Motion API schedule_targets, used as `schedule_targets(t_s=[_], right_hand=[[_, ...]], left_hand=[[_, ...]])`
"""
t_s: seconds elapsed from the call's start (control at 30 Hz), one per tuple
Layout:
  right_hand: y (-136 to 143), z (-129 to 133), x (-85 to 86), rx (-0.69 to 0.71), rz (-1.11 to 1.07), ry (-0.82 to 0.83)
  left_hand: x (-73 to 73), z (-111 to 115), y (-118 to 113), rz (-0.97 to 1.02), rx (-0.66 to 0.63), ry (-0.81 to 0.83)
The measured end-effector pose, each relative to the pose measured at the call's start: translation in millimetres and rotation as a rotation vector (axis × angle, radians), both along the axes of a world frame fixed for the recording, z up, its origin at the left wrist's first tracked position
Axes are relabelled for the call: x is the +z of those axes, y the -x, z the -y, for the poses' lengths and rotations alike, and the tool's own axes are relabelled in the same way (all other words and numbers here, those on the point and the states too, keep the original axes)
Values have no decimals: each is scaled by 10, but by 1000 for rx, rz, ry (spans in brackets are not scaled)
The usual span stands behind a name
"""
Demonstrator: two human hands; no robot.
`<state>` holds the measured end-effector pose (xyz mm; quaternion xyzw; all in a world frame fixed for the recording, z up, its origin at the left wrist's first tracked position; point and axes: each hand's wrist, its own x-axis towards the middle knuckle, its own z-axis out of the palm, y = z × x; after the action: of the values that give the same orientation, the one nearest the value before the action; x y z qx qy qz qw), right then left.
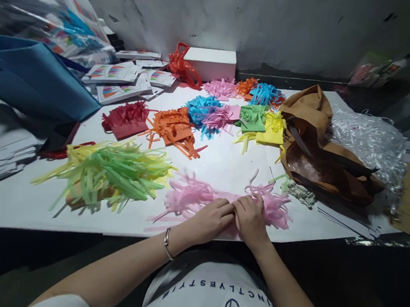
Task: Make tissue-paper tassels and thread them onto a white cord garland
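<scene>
Pink fringed tissue paper lies near the table's front edge, its cut strips fanning out to the left and right of a plain middle. My left hand, below a silver bracelet, has its fingers curled down on that middle. Touching it, my right hand pinches the same paper with bent fingers, just left of the right-hand fringe. My fingertips are partly hidden. Left of my hands rests a pile of green and yellow fringed tissue paper. A crumpled pale scrap sits to the right.
Folded fringed bundles in red, orange, blue, green and yellow lie farther back. A brown bag and shiny white strips stand right. Flat boxes and a blue bag occupy the back left.
</scene>
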<state>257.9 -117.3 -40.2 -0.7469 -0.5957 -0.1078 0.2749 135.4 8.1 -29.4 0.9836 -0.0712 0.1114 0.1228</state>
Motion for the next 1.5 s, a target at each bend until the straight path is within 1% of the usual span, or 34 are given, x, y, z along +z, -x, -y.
schedule_targets(t_s=[0.03, 0.07, 0.17, 0.23, 0.27, 0.3, 0.37, 0.43, 0.5, 0.53, 0.57, 0.6, 0.63, 0.67, 0.73, 0.77, 0.8, 0.83, 0.87, 0.9, 0.97, 1.03, 1.07, 1.1, 1.17, 1.23, 1.37, 1.43, 1.5], right_hand=[[-26, -5, 22, -30, -6, -35], [-61, -1, 50, -66, -11, -76], [-237, 89, 144, -215, -15, -226], [-421, 255, 194, -344, -14, -341], [-532, 383, 213, -418, -16, -397], [-653, 545, 228, -499, -16, -452], [-911, 967, 252, -670, -7, -546], [-1153, 1479, 276, -839, 40, -636], [-1322, 1977, 306, -995, 126, -712], [-1362, 2177, 325, -1075, 279, -665], [-1367, 2323, 347, -1085, 400, -582], [-1334, 2404, 372, -1025, 489, -461], [-1266, 2414, 403, -912, 539, -340], [-1168, 2357, 439, -761, 541, -232], [-919, 2089, 529, -411, 453, -87], [-788, 1913, 581, -286, 404, -37], [-665, 1736, 634, -177, 367, -41], [-560, 1572, 684, -77, 328, -59], [-476, 1435, 726, -3, 308, -97], [-415, 1330, 758, 49, 292, -145], [-354, 1211, 779, 87, 256, -225], [-343, 1177, 754, 61, 206, -295], [-343, 1173, 733, 37, 175, -332], [-341, 1172, 712, 15, 144, -370], [-326, 1165, 679, -16, 71, -441], [-298, 1152, 662, -37, -64, -480], [-246, 1137, 614, -81, -405, -509], [-239, 1139, 557, -110, -453, -538], [-246, 1144, 484, -150, -413, -547]], left_hand=[[-30, 14, 17, 3, 14, 35], [-56, 18, 28, 3, 55, 57], [-93, -21, 41, -45, 192, 36], [-77, -68, 38, -112, 234, -4], [-63, -94, 33, -144, 251, -21], [-50, -123, 25, -169, 274, -34], [-39, -192, 3, -199, 325, -50], [-59, -279, -20, -207, 369, -55], [-81, -361, -29, -199, 410, -45], [-74, -384, -25, -189, 425, -32], [-43, -384, -17, -175, 435, -12], [19, -355, -7, -158, 425, 22], [114, -294, 1, -140, 393, 74], [239, -200, 1, -135, 340, 145], [544, 58, -47, -135, 193, 338], [697, 201, -102, -168, 122, 451], [829, 337, -179, -139, 74, 556], [931, 455, -272, -109, 46, 644], [996, 547, -374, -132, 30, 728], [1024, 609, -476, -181, 27, 822], [989, 650, -645, -367, 46, 1045], [898, 628, -739, -555, 75, 1275], [854, 612, -759, -618, 85, 1366], [819, 603, -766, -663, 89, 1433], [782, 619, -764, -697, 86, 1506], [778, 677, -769, -641, 74, 1515], [755, 812, -832, -300, 113, 1386], [716, 829, -874, -234, 93, 1351], [683, 805, -915, -219, 55, 1287]])
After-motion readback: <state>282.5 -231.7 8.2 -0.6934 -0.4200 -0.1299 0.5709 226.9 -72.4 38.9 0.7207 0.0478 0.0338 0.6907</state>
